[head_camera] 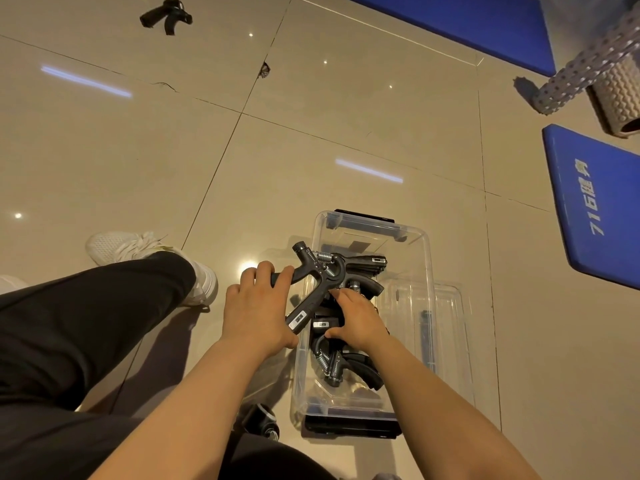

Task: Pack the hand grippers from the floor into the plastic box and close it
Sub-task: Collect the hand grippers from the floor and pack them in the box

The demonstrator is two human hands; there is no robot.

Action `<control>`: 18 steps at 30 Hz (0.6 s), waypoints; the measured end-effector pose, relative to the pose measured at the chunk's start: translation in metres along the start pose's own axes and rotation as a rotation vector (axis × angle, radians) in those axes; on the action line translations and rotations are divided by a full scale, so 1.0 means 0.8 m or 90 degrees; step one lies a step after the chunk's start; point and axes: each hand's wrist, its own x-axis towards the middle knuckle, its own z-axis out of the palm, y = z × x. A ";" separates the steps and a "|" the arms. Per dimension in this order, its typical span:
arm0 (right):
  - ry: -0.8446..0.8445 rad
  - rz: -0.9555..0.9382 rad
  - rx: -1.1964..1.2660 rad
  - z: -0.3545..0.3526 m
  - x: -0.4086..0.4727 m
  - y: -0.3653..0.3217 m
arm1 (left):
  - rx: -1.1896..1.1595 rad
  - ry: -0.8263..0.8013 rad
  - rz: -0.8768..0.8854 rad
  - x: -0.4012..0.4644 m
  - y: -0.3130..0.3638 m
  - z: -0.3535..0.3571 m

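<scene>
A clear plastic box [424, 258] with black latches stands open on the tiled floor in front of me. Several black hand grippers [341, 363] lie inside it. My left hand [258, 311] grips one handle of a black hand gripper [317, 271] held over the box's left rim. My right hand [356, 318] reaches into the box, its fingers resting on the grippers piled there. The clear lid [450, 341] lies flat to the right of the box. One more hand gripper [166, 16] lies on the floor far away at the upper left.
My leg in black trousers and a white sneaker [138, 247] are at the left. Blue mats [595, 206] lie at the right and top right, with a perforated grey strip and a foam roller [616, 95] there. A dark object [261, 419] sits near the box's near-left corner.
</scene>
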 end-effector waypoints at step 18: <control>0.249 0.257 0.516 -0.033 -0.050 -0.116 | -0.225 -0.118 -0.070 0.000 0.008 0.010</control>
